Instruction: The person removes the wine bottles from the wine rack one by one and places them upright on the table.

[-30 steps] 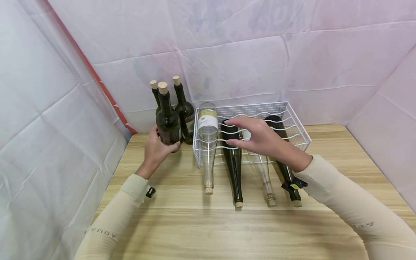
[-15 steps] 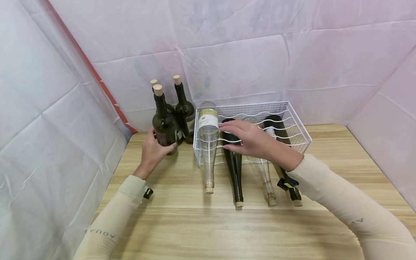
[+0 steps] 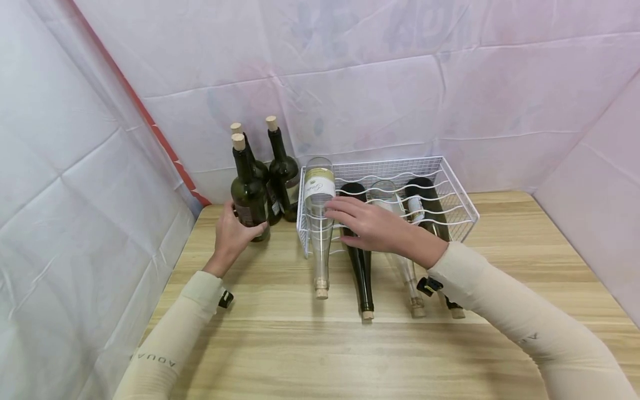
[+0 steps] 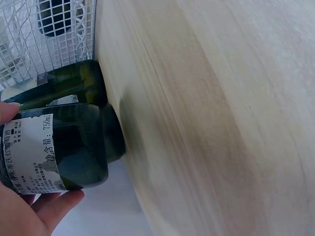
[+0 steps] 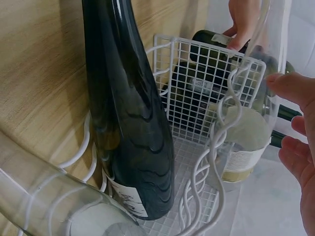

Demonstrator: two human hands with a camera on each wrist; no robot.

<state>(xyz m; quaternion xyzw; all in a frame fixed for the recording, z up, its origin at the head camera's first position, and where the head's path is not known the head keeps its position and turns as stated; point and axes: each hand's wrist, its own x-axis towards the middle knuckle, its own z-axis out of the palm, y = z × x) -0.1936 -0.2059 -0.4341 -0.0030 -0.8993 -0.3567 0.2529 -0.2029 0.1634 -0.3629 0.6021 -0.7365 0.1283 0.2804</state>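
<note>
The lower body of a green bottle (image 3: 249, 194) is clasped between the thumb and curled fingers of the left grip (image 3: 234, 233), left of the white wire rack (image 3: 390, 166); whether its base bears on the bench (image 3: 320, 355) cannot be told. Two other standing bottles (image 3: 282, 166) are crowded just behind it. If the held bottle were swung back or sideways, these could be struck and toppled, being tall and closely packed. Because the hold is placed low, the neck may also be tipped easily, and smooth glass could be let slip.

The right grip (image 3: 372, 222), its thumb and fingertips spread apart, is held over the rack beside the clear bottle (image 3: 320, 205); contact cannot be made out. Were this bottle nudged, it might be rolled or slid neck-first, since its corked neck projects beyond the rack. The dark bottle (image 3: 364, 272) below the wrist could likewise be disturbed.
</note>
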